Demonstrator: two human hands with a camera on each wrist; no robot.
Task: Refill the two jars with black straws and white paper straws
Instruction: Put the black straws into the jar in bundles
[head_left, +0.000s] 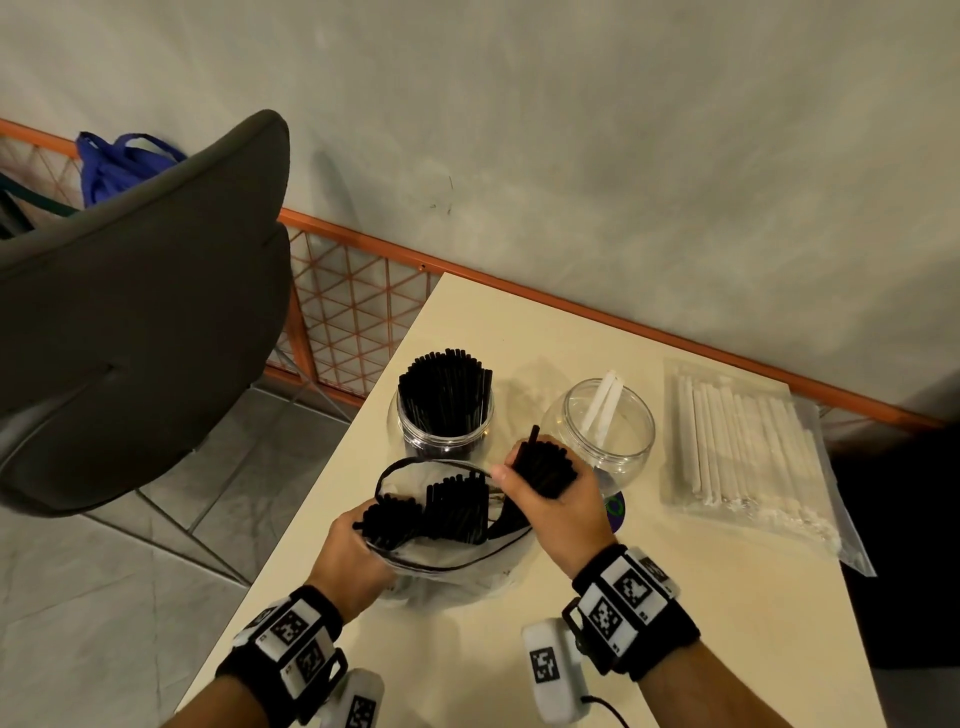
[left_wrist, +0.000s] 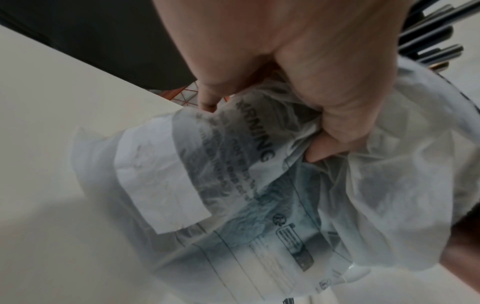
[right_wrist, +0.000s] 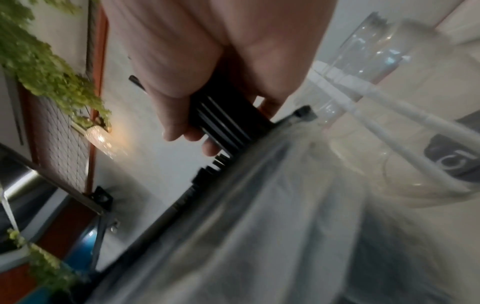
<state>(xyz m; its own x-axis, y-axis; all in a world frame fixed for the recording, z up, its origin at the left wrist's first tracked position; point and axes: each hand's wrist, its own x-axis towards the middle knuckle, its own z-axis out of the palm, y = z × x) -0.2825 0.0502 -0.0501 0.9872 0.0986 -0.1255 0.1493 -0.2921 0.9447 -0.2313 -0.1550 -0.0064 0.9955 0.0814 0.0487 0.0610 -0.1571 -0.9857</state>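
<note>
Pale grey wall and an orange mesh fence stand behind the cream desk (head_left: 519, 649), with a dark chair (head_left: 140, 312) at its left. On the desk, the left jar (head_left: 445, 421) is already packed with black straws, and the right jar (head_left: 597, 426) holds only two white paper straws. A flat pack of white paper straws (head_left: 748, 447) lies just beside the right jar.

The left hand (head_left: 353, 556) grips the crumpled plastic bag (head_left: 447, 551), keeping its mouth open. The right hand (head_left: 556, 499) is closed around a bundle of black straws (head_left: 540, 467), just above the bag.

I think the risk is a spill. The left jar looks nearly full, so pushing this bundle in may force straws out or tip the jar. One straw stands higher than the others in the bundle and may slip out.
</note>
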